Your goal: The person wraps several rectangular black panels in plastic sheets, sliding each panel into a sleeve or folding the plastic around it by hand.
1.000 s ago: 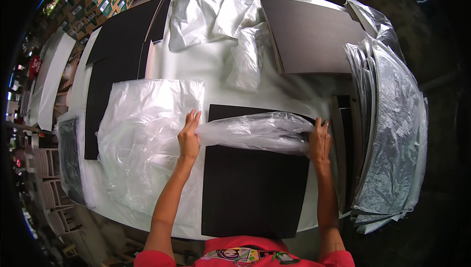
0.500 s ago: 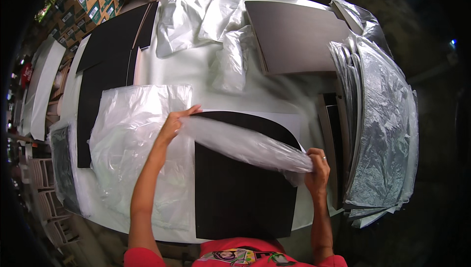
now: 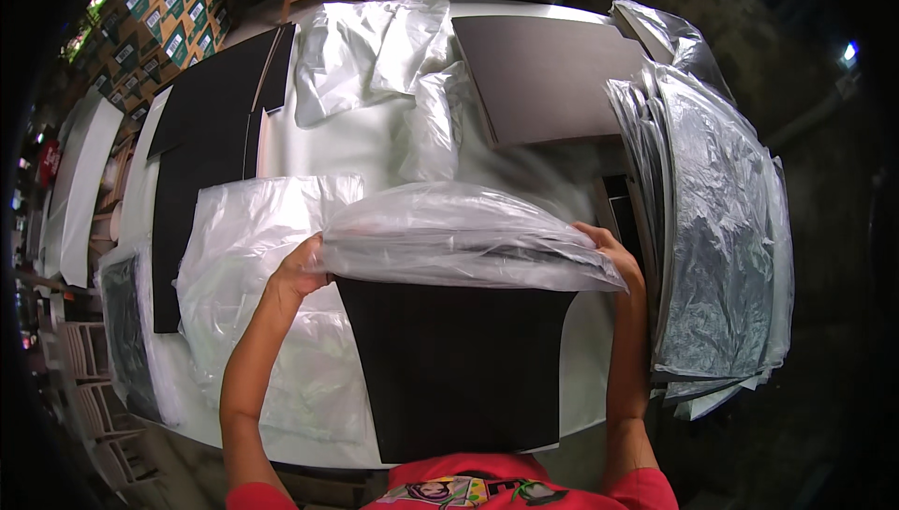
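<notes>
A clear plastic bag (image 3: pixel 459 229) stretches between my two hands, its mouth spread wide. It covers the far end of a black panel (image 3: pixel 459 369), whose near part lies bare in front of me. My left hand (image 3: pixel 302 266) is closed on the bag's left edge, with some fingers hidden by the plastic. At the other end, my right hand (image 3: pixel 613 252) grips the bag's right edge, and a corner of film hangs beside its wrist. How far the panel reaches into the bag is hard to make out through the film.
Flat clear bags (image 3: pixel 281 323) lie left of the panel, beside black boards (image 3: pixel 201 117). Crumpled plastic (image 3: pixel 370 51) and a grey-brown board stack (image 3: pixel 538 74) lie at the back. Film-wrapped panels (image 3: pixel 721 229) are piled at the right edge.
The bag was a narrow, twisted strip slanting down to the right; now it is spread and puffed over the panel's far end. My right hand has moved up, my left slightly down and left.
</notes>
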Tool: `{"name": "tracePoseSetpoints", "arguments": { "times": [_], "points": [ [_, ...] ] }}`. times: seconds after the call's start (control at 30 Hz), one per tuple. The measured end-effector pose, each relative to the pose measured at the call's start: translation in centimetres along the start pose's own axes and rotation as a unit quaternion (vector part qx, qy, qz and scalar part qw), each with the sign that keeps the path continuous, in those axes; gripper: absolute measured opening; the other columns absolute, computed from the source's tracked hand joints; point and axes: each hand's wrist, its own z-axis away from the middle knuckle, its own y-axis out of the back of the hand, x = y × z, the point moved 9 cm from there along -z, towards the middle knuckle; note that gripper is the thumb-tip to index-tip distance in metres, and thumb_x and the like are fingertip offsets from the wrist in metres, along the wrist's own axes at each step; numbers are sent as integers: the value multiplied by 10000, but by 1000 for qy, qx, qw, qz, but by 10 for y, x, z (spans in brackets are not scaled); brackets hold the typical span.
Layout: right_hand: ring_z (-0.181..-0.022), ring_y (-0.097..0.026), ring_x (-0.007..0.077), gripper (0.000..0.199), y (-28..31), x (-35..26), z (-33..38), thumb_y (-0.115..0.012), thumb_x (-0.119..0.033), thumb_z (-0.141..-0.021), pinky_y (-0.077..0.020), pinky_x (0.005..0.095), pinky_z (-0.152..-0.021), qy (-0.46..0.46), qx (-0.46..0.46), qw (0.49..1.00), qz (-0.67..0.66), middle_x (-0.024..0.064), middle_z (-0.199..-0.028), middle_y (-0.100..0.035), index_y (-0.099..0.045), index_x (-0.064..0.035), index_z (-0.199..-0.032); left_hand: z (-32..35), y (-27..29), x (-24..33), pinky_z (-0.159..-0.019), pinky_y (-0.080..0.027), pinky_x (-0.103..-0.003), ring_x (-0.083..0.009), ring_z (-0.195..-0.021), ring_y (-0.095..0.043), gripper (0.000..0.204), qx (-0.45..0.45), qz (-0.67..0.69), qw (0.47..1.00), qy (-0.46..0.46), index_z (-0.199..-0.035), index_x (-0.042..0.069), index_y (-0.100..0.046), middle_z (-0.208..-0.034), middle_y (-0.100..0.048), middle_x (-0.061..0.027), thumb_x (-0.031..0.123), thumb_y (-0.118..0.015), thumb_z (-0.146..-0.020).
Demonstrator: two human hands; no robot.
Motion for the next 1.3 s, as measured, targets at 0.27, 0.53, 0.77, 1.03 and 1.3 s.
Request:
{"name": "tracePoseSetpoints", "arguments": {
  "times": [0.27, 0.53, 0.77, 1.03, 1.3],
  "points": [
    [-953, -602, 220, 380, 60, 147, -25, -562, -120, -831, -474, 296, -854, -160, 207, 939, -222, 146, -1074, -605, -526, 74, -1156, 2, 76, -95, -919, -446, -383, -240, -1016, -584, 386, 9, 188, 970, 155, -1133, -39, -561, -1122, -606, -136, 232, -454, -881],
    [-1104, -511, 237, 397, 96, 188, 57, -456, -209, -918, -374, 312, -950, 47, 317, 944, -75, 131, -1219, -525, -474, 42, -1224, 32, 49, -176, -973, -410, -399, -264, -1096, -548, 376, 51, 245, 960, 129, -1154, -66, -534, -1173, -574, -167, 150, -450, -859],
    [-1321, -242, 229, 895, 24, 113, 79, -672, -401, -775, -163, 341, -1102, 286, 142, 915, -247, 119, -1429, -270, -173, -21, -1413, 67, 8, -107, -1018, -369, -373, -246, -1183, -477, 620, 88, 206, 953, -202, -1339, 28, -376, -1281, -495, -111, 70, -613, -768],
    [-1100, -535, 330, 565, -6, 88, 81, -691, 6, -707, -431, 380, -904, 122, 429, 835, 321, 183, -1135, -540, -420, -67, -1198, 67, 14, -133, -827, -439, -304, -191, -902, -598, 385, 236, -303, 911, -149, -1085, -38, -563, -958, -633, -121, 62, -667, -728],
    [-817, -605, 347, 539, -38, 54, 108, -742, -127, -716, -475, 402, -654, 229, 379, 782, 439, 178, -984, -588, -450, -70, -1166, 106, 54, -134, -548, -421, -333, -208, -508, -414, 325, 510, -463, 698, -195, -1156, 8, -562, -632, -558, -135, 37, -512, -836]
  ]
}}
